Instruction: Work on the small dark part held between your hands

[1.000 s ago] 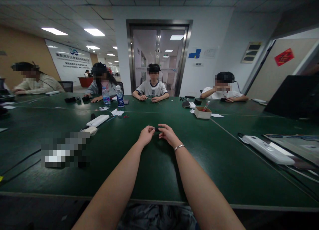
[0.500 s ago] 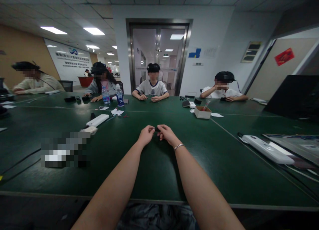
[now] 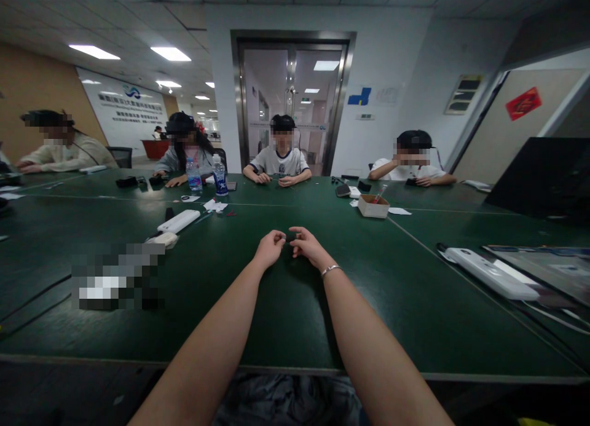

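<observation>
Both my arms reach forward over the dark green table point(image 3: 286, 315). My left hand point(image 3: 270, 246) and my right hand point(image 3: 308, 245) meet at the middle of the table, fingers curled and pinched together on a small dark object point(image 3: 289, 237) held between them. The object is tiny and mostly hidden by my fingertips. A thin bracelet point(image 3: 330, 269) circles my right wrist.
A white power bank point(image 3: 179, 220) and a small white item lie to the left, a long white device point(image 3: 486, 272) to the right. A small cardboard box point(image 3: 373, 206) and two water bottles point(image 3: 220, 176) stand farther back. Several people sit along the far side.
My hands stay together on the small dark object, with the fingers shifting slightly. The view has tipped down a little.
</observation>
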A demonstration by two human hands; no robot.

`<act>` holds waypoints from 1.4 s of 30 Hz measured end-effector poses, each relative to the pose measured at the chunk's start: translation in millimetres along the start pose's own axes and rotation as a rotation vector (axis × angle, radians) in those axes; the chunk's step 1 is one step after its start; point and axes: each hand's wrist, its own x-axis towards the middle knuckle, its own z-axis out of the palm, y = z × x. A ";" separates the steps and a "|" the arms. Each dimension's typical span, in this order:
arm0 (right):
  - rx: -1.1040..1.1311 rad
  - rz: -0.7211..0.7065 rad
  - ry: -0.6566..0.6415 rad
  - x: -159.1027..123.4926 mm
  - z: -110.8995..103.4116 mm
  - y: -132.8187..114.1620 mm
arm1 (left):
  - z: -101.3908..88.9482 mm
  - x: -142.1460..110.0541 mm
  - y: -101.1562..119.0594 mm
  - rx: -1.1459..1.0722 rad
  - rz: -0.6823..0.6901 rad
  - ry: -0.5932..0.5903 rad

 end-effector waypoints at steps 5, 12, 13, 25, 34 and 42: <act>-0.015 0.037 0.047 -0.7 0.4 -0.1 | 1.0 0.4 -1.8 0.001 0.011 0.012; 0.074 0.040 0.016 -2.9 -1.4 -3.4 | 1.4 1.2 -1.9 0.009 -0.006 0.016; 0.074 0.050 0.016 -2.8 -1.3 -3.4 | 1.4 1.1 -1.7 0.009 -0.006 0.014; 0.024 0.063 0.025 -2.0 0.4 -3.1 | 0.0 -0.7 0.2 -0.008 0.003 0.007; 0.030 0.050 0.006 0.2 0.1 -1.5 | 1.7 0.3 -0.4 -0.002 0.027 0.009; 0.046 0.035 -0.001 -0.2 -1.1 -1.0 | 2.5 0.1 -0.9 -0.026 0.018 -0.001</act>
